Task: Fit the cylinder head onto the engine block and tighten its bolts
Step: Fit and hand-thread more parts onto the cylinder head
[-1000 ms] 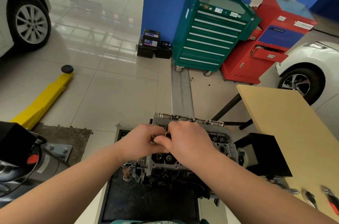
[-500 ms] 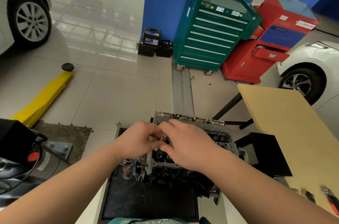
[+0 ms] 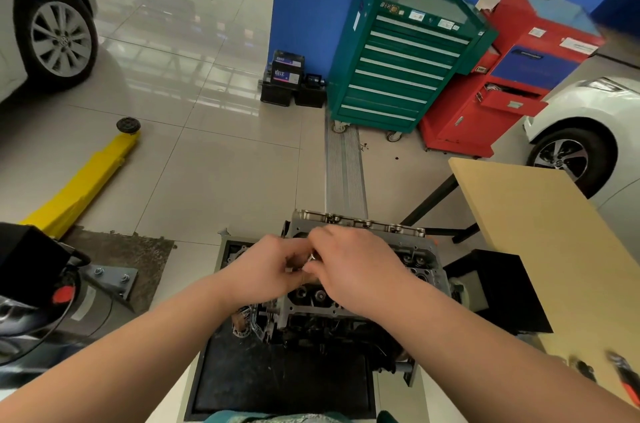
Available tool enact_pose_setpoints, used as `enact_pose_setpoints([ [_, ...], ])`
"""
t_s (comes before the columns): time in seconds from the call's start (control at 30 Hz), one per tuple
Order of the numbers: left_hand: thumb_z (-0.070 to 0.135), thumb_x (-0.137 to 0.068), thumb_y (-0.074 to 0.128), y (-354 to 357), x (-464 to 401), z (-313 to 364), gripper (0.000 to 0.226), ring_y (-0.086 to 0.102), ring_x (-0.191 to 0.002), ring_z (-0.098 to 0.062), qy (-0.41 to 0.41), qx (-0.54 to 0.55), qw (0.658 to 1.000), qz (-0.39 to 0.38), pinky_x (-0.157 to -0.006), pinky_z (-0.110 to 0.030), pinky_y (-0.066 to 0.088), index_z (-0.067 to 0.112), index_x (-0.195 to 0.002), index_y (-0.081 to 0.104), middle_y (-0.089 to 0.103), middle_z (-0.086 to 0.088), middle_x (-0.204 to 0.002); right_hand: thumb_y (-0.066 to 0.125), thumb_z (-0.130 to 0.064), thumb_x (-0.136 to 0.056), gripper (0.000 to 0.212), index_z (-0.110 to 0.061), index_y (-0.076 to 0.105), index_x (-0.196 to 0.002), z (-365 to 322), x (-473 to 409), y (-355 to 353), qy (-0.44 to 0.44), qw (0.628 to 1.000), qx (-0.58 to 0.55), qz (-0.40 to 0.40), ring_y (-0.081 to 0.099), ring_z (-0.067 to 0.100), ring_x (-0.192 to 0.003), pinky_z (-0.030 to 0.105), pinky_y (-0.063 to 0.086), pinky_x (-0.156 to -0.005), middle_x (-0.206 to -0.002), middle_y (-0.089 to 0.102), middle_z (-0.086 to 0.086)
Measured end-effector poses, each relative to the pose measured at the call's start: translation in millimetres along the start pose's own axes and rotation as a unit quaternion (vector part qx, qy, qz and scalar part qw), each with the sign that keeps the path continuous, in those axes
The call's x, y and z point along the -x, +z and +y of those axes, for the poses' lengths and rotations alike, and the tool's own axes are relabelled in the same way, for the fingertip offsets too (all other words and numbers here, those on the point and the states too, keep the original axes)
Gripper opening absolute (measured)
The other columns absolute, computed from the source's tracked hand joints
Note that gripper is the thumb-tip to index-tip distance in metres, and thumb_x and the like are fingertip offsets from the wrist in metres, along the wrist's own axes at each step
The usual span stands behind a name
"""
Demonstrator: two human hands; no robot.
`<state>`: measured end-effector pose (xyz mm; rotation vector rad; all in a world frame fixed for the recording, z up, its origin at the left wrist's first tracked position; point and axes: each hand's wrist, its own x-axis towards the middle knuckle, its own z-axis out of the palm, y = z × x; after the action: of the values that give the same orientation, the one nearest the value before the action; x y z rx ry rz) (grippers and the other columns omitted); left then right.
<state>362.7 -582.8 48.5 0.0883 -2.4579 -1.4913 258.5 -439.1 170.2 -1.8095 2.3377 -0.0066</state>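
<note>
The left hand (image 3: pixel 266 270) and right hand (image 3: pixel 356 270) meet over the cylinder head (image 3: pixel 415 256), which sits on the engine block (image 3: pixel 329 329), fingers curled together around a small shiny piece (image 3: pixel 312 257), probably a bolt. The step looks like bolt starting; next, seat it squarely in its hole.

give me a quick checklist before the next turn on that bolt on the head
1. Cylinder head sits on the engine: ok.
2. Both hands on the job: left hand and right hand meet over the head: ok.
3. Small metal part pinched between the fingertips: ok.
4. Part lined up with its hole: cannot tell, hands hide it.
5. Tools lie on the wooden table: ok.
</note>
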Motion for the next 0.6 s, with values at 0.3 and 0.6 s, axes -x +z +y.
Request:
enact_pose_setpoints([
  [0.3,0.027,-0.091,0.078,-3.9,0.9,-2.5,0.009,0.072,-0.081,-0.010,0.006,-0.031,0.999,0.023,-0.075,-0.038,0.060,0.020,-0.095,0.074,0.074,0.009,-0.086,0.063,-0.033,-0.097,0.030,-0.024,0.053,-0.123,11.8,4.4,3.1,-0.079,0.997,0.006,0.000,0.054,0.016,-0.097,0.036,0.054,-0.074,-0.111,0.053,-0.006],
  [0.6,0.032,-0.083,0.074,4.5,4.3,-1.2,0.007,0.065,-0.072,-0.012,-0.004,0.004,0.999,0.042,-0.064,-0.029,0.052,0.037,-0.086,0.070,0.068,0.012,-0.081,0.042,-0.070,-0.096,0.049,-0.027,0.059,-0.114,5.7,5.1,5.7,-0.002,0.996,0.069,0.050,0.060,0.017,-0.088,0.033,0.044,-0.062,-0.098,0.060,-0.008],
])
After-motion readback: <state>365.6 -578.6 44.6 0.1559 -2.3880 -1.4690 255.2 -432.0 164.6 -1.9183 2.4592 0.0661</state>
